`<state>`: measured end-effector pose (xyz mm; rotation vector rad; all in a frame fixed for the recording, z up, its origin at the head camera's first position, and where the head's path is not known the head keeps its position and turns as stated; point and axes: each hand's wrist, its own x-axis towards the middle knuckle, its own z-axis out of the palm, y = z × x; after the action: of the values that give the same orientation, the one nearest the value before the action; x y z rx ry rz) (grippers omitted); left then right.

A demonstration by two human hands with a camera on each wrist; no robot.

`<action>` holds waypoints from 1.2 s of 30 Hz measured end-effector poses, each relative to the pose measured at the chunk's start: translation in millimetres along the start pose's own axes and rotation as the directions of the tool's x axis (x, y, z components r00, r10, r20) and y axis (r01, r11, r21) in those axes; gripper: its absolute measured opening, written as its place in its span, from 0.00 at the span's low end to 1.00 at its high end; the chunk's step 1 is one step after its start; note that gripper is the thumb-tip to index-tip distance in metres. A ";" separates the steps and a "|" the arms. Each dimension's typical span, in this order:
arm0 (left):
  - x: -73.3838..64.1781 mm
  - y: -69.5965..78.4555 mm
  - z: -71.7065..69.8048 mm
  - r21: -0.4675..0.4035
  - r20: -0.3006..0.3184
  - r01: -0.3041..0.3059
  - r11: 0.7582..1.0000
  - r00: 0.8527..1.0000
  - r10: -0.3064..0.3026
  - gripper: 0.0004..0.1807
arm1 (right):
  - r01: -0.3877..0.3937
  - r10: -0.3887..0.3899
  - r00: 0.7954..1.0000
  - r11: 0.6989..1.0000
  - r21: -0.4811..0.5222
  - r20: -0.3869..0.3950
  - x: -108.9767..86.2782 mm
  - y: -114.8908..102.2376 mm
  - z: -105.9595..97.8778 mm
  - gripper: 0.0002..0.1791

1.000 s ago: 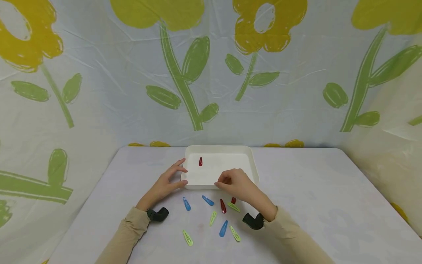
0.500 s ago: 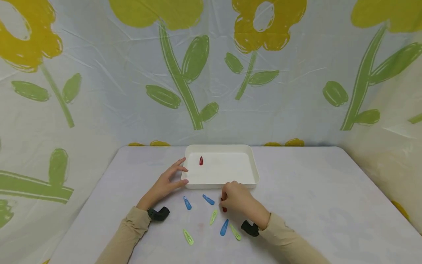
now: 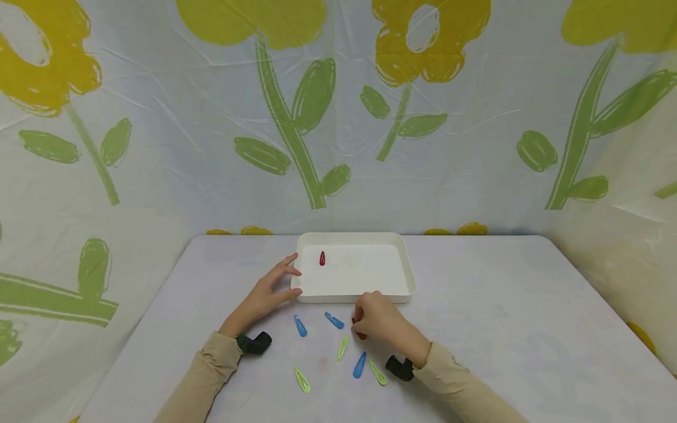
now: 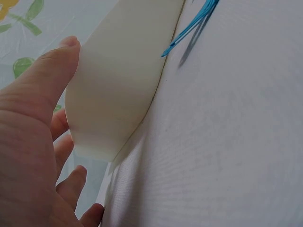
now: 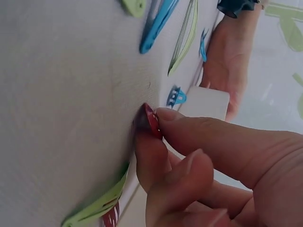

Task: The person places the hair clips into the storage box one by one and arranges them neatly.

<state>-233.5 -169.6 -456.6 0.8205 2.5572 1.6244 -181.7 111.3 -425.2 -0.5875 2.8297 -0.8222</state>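
Note:
My right hand [image 3: 383, 320] pinches a red snap hair clip [image 5: 152, 122] between thumb and index finger, low at the table just in front of the white tray [image 3: 365, 273]. Under that hand, in the right wrist view, lie a green hair clip [image 5: 97, 208] and another red clip [image 5: 111, 216]; the hand hides both in the head view. My left hand [image 3: 264, 292] rests with spread fingers against the tray's left end, its thumb [image 4: 57, 71] touching the near corner. One red clip [image 3: 322, 258] lies inside the tray, towards its left.
Blue clips [image 3: 300, 326] [image 3: 334, 320] lie before the tray. Nearer me are another blue clip [image 3: 359, 365] and green clips [image 3: 342, 348] [image 3: 302, 380] [image 3: 378, 373]. A flowered cloth [image 3: 211, 117] hangs behind the table [image 3: 486, 305].
My right hand has come down from above the tray's front edge to the table and taken hold of a red clip, which is now slightly tilted. The left hand stays put.

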 end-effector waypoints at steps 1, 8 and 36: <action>0.0 -0.1 -0.1 -0.001 0.000 0.000 1.000 1.000 0.000 0.21 | 0.002 -0.002 1.000 1.000 0.006 0.000 -0.1 -0.2 0.1 0.13; 0.4 -0.2 0.5 -0.001 -0.001 0.005 1.000 1.000 -0.005 0.21 | -0.001 0.000 1.000 0.998 0.064 0.011 -0.9 -0.2 0.4 0.10; -1.3 1.8 0.5 0.010 0.005 0.001 1.000 1.000 -0.001 0.21 | -0.008 -0.015 0.996 0.961 0.275 0.082 1.2 3.2 -5.0 0.09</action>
<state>-231.5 -169.1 -455.7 0.8226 2.5641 1.6081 -185.0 115.7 -422.7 -0.5700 2.5763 -1.1381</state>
